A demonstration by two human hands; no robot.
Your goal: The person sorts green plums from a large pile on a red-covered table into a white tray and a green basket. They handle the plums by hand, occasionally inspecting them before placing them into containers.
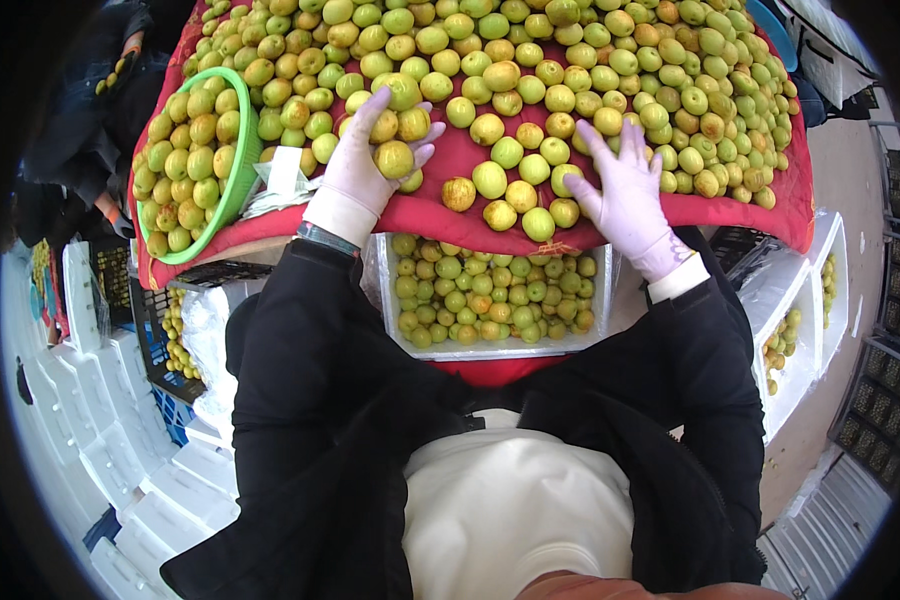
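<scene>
Several green jujubes [394, 159] with brown patches rest in the fingers of my left hand [355, 171], which wears a pale lilac glove. My right hand [630, 196], gloved alike, is spread with its fingers apart over the right part of the pile. Its fingertips are at the loose jujubes [558, 180], and nothing is held in it. A large heap of jujubes [690, 97] covers the red quilted cloth [431, 215]. Between my hands lies a small loose group of the fruit. Left of my left hand, a green plastic basket [250, 142] is tilted and full of jujubes.
White paper slips [283, 171] lie beside the basket. Below the cloth's edge stands a foam box [495, 351] of jujubes. More foam boxes [784, 352] are at right, with stacked ones [112, 450] at left. A co-worker's hand [124, 225] shows at far left.
</scene>
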